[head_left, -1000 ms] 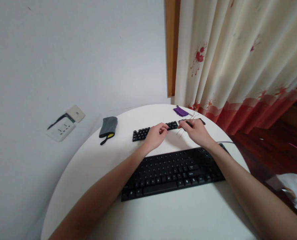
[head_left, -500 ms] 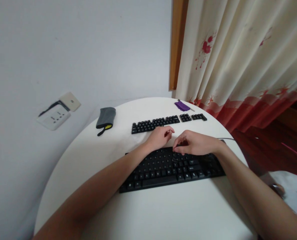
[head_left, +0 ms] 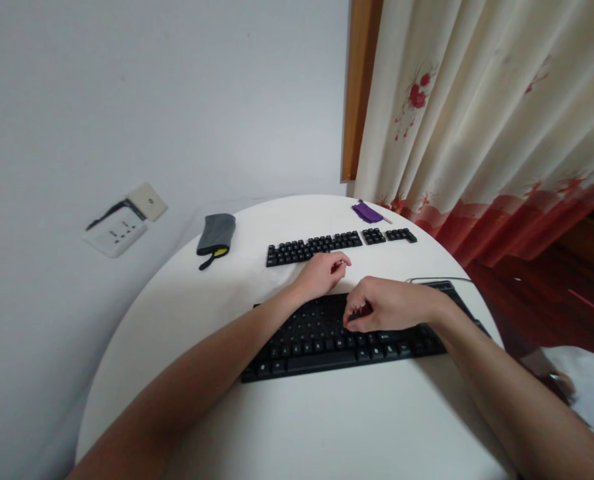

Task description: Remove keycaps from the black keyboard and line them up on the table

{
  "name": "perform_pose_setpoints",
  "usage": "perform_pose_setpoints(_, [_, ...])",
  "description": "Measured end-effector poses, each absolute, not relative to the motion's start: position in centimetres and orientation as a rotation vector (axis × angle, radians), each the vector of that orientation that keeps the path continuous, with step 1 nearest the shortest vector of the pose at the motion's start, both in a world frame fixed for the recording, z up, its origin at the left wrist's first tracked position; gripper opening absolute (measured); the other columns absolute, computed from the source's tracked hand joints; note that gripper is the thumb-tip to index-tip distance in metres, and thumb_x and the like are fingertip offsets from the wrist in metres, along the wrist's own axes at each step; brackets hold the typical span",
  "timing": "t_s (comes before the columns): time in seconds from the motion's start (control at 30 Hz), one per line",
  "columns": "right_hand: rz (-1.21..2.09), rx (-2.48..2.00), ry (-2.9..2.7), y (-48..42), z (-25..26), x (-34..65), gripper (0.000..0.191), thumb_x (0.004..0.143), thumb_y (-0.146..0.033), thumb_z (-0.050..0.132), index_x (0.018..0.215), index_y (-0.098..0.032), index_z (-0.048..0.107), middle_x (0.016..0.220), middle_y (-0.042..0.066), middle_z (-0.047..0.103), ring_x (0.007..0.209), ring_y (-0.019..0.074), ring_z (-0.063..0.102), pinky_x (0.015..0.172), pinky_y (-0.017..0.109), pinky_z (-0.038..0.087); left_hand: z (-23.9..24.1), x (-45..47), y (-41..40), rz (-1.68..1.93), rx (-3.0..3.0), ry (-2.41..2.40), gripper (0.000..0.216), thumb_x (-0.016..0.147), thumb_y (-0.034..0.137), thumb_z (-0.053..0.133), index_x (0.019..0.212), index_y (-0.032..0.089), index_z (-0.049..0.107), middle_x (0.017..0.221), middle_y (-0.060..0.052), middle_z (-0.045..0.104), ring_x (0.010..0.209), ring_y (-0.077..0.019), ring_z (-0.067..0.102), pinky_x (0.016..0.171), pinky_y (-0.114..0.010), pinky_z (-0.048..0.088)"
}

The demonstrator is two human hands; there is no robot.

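Note:
A black keyboard [head_left: 321, 360] lies on the white table under my forearms. Its upper left rows show bare key posts, while the lower rows carry keycaps. My right hand [head_left: 384, 303] is closed in a pinch low over the middle of the keyboard. A thin wire tool, seemingly a keycap puller, is in it, mostly hidden by the fingers. Just beyond the keyboard's back edge, my left hand [head_left: 321, 275] rests with its fingers curled together; whatever they may hold cannot be made out. Behind it, loose black keycaps [head_left: 314, 247] stand in neat rows.
A grey pouch [head_left: 217, 233] with a black loop lies at the back left of the round table [head_left: 167, 347]. At the back right is a purple cloth item [head_left: 367, 212]. A cable [head_left: 439, 279] runs behind the keyboard. Wall socket [head_left: 119, 231] left, curtain [head_left: 451, 120] right.
My right hand has moved down and slightly closer to me, covering the wire tool and keys beneath it. My left hand stays almost in place. The view has shifted slightly.

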State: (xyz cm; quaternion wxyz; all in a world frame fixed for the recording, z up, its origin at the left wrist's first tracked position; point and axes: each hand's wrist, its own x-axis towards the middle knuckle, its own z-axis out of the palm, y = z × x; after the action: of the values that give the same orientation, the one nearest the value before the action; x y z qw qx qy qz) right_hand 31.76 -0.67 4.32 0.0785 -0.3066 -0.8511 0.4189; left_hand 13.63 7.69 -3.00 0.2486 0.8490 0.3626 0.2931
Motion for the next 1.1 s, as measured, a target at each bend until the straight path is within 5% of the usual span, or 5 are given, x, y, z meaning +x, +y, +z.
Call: perform_pose_setpoints(1.1, [1.413, -1.13, -2.327, 1.3, 2.6, 31.1, 0.03, 0.097, -0.033, 0.049, 0.075, -0.014, 0.059, 0.056, -0.002, 0.056, 0.047, 0.0097, 0.05, 0.05, 0.023, 0.04, -2.8, 13.6, 7.6, 0.819, 2.304, 0.97, 0.019, 0.086, 0.014, 0.054, 0.092, 0.015, 0.072, 0.068, 0.0, 0.066, 0.059, -0.0115, 0.053, 0.06, -0.023, 0.041])
